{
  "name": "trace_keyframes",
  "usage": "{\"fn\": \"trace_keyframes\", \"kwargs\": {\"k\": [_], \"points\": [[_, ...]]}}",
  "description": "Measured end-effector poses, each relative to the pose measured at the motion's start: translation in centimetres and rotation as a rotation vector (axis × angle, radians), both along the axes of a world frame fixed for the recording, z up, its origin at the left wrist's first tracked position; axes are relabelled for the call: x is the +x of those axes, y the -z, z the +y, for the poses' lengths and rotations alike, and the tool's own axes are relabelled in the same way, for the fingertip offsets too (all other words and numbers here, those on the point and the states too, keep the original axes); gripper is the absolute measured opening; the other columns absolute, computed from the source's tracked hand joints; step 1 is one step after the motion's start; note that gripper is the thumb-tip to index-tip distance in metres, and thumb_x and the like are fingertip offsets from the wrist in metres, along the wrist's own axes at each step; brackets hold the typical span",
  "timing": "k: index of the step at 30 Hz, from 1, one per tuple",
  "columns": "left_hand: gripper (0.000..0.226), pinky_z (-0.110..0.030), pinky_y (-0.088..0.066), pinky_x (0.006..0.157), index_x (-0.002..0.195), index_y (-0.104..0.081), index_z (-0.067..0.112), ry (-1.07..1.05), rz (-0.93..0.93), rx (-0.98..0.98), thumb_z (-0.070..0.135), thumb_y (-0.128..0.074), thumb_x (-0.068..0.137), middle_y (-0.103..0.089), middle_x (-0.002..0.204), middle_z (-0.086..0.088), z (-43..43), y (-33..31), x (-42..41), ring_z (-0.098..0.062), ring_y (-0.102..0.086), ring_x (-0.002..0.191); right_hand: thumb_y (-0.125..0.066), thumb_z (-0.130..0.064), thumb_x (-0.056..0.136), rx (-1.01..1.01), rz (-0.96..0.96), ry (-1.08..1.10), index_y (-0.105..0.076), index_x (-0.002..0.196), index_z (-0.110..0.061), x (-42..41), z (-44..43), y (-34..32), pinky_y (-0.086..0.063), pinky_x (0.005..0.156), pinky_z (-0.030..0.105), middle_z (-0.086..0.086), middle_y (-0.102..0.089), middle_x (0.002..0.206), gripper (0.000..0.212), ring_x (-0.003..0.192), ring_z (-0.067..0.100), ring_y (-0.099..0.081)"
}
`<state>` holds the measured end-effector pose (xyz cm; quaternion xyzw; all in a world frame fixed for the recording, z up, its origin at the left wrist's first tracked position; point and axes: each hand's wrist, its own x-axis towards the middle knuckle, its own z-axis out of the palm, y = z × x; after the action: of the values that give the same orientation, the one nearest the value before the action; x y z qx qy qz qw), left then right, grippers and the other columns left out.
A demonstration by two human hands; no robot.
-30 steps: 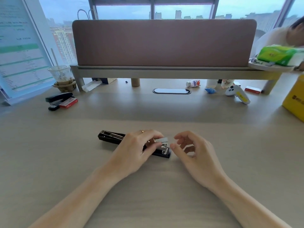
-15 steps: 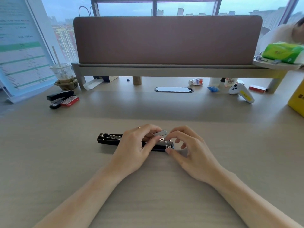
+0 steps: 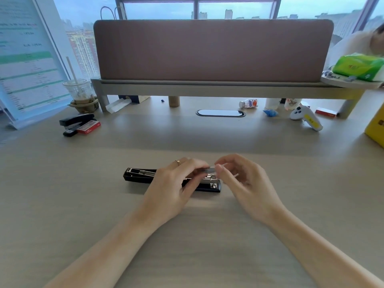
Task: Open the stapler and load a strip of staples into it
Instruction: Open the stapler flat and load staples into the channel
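A black stapler (image 3: 141,176) lies lengthwise on the desk, its metal staple channel facing up. My left hand (image 3: 176,183) covers its middle and pinches a short silver staple strip (image 3: 211,169) just above the stapler's right end. My right hand (image 3: 243,181) hovers at that end, its thumb and forefinger touching the strip's right tip. Most of the strip is hidden by my fingers.
At the back left lie a second black stapler (image 3: 75,122), a red staple box (image 3: 89,127) and a plastic cup (image 3: 80,94). A brown divider panel (image 3: 212,50) stands behind. A white controller (image 3: 305,117) and a yellow box (image 3: 376,129) sit at the right.
My right hand lifted off the stapler's right end and now meets the strip's tip; the left hand keeps the strip over the channel. The stapler stays in place.
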<state>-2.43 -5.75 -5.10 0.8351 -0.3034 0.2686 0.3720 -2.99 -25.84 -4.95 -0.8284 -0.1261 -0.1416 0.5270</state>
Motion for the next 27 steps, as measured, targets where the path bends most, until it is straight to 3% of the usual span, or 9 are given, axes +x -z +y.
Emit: {"fn": "trace_keyframes", "kwargs": {"k": [3, 6, 8, 11, 13, 17, 21, 27], "points": [[0.02, -0.019, -0.054, 0.078, 0.109, -0.076, 0.013, 0.026, -0.04, 0.058, 0.001, -0.075, 0.092, -0.076, 0.097, 0.005, -0.1, 0.0, -0.1, -0.01, -0.072, 0.085, -0.067, -0.044, 0.087, 0.032, 0.055, -0.019, -0.076, 0.084, -0.026, 0.5, 0.7, -0.5, -0.06, 0.071, 0.047, -0.002, -0.076, 0.073, 0.02, 0.069, 0.017, -0.07], [0.022, -0.018, -0.053, 0.076, 0.103, -0.077, 0.015, -0.003, -0.039, 0.032, -0.002, -0.076, 0.089, -0.076, 0.092, 0.007, 0.1, 0.1, 0.1, -0.01, -0.07, 0.079, -0.073, -0.036, 0.085, 0.109, 0.085, -0.059, -0.078, 0.086, -0.024, 0.6, 0.9, -0.6, -0.058, 0.075, 0.057, 0.0, -0.076, 0.073, 0.013, 0.07, 0.024, -0.071], [0.018, -0.025, -0.054, 0.073, 0.1, -0.079, 0.015, -0.017, -0.031, 0.008, 0.001, -0.077, 0.089, -0.076, 0.089, 0.008, 0.2, 0.2, 0.3, -0.01, -0.07, 0.077, -0.077, -0.023, 0.088, 0.095, 0.104, -0.085, -0.079, 0.087, -0.022, 0.4, 0.6, -0.5, -0.061, 0.078, 0.051, -0.002, -0.078, 0.077, 0.002, 0.071, 0.016, -0.073], [0.012, -0.029, -0.056, 0.072, 0.1, -0.08, 0.015, 0.005, 0.013, -0.022, 0.008, -0.079, 0.09, -0.077, 0.089, 0.008, 0.3, 0.3, 0.4, -0.01, -0.072, 0.079, -0.078, -0.013, 0.088, 0.073, 0.099, -0.085, -0.079, 0.089, -0.021, 0.2, 0.4, -0.3, -0.059, 0.074, 0.031, -0.001, -0.081, 0.081, 0.008, 0.076, 0.013, -0.076], [0.013, -0.028, -0.059, 0.077, 0.102, -0.081, 0.016, 0.047, 0.091, -0.073, 0.016, -0.081, 0.089, -0.079, 0.093, 0.009, 0.2, 0.3, 0.3, -0.007, -0.075, 0.083, -0.078, -0.008, 0.087, 0.085, 0.078, -0.061, -0.08, 0.088, -0.02, 0.2, 0.4, -0.1, -0.057, 0.073, 0.025, -0.002, -0.081, 0.081, 0.012, 0.075, 0.011, -0.075], [0.014, -0.028, -0.061, 0.084, 0.1, -0.084, 0.019, 0.07, 0.26, -0.213, 0.011, -0.078, 0.09, -0.083, 0.094, 0.011, 0.3, 0.3, 0.7, -0.009, -0.078, 0.089, -0.081, -0.011, 0.084, 0.037, 0.009, -0.03, -0.078, 0.09, -0.023, 0.2, 0.4, 0.2, -0.061, 0.078, 0.033, -0.005, -0.08, 0.085, 0.013, 0.08, 0.013, -0.074], [0.014, -0.022, -0.058, 0.084, 0.097, -0.085, 0.02, -0.01, 0.222, -0.142, 0.01, -0.078, 0.09, -0.082, 0.093, 0.014, 0.9, 0.3, 1.1, -0.004, -0.076, 0.091, -0.085, -0.027, 0.079, -0.048, 0.026, 0.023, -0.073, 0.105, -0.032, 0.2, 0.0, 1.2, -0.059, 0.087, 0.032, -0.017, -0.075, 0.105, 0.029, 0.101, 0.008, -0.07], [0.014, -0.023, -0.055, 0.09, 0.099, -0.084, 0.02, 0.003, 0.174, -0.003, 0.01, -0.076, 0.093, -0.08, 0.099, 0.014, 1.1, 0.7, 1.4, -0.003, -0.074, 0.098, -0.084, -0.015, 0.081, -0.086, 0.107, 0.049, -0.074, 0.1, -0.029, 0.6, -0.3, 2.1, -0.062, 0.081, 0.037, -0.007, -0.078, 0.093, 0.026, 0.075, 0.009, -0.074]]}}
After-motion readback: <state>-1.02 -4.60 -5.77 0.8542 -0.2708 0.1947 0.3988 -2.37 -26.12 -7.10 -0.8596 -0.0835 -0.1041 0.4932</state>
